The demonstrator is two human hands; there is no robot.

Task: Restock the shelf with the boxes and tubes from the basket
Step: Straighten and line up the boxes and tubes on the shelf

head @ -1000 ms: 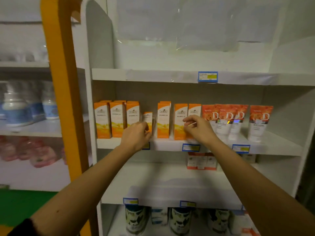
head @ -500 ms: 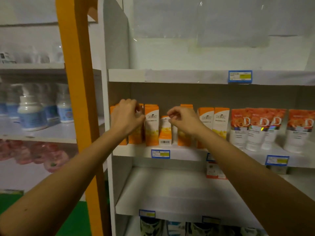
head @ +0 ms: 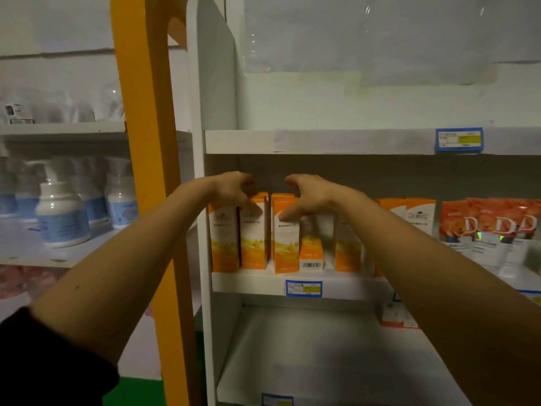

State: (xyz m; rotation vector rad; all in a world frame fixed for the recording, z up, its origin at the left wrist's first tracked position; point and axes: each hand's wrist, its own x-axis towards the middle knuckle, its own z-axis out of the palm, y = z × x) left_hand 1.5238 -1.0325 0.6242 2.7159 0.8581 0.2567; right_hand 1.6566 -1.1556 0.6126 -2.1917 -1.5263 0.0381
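The middle shelf (head: 251,284) ran rightward from the white side panel (head: 205,200), with the board of the shelf above (head: 322,142) hanging low over the carton tops and leaving only a narrow dark gap there; the shelf below (head: 322,353) lay largely bare and open, save for a small red-and-white pack (head: 395,317) at its far right; an orange post (head: 152,200) stood just left of the panel. The orange boxes (head: 253,238) stood upright in a tight row at the left end of the middle shelf, a shorter box (head: 311,247) with a barcode among them; the red tubes (head: 486,230) stood farther right. The left hand (head: 234,189) curled loosely over the tops of the left cartons, fingers spread, clamping nothing; the right hand (head: 310,197) arched likewise, its thumb touching the face of a carton (head: 285,244), its grip unclosed. White bottles (head: 61,212) sat on the neighbouring shelf to the left.
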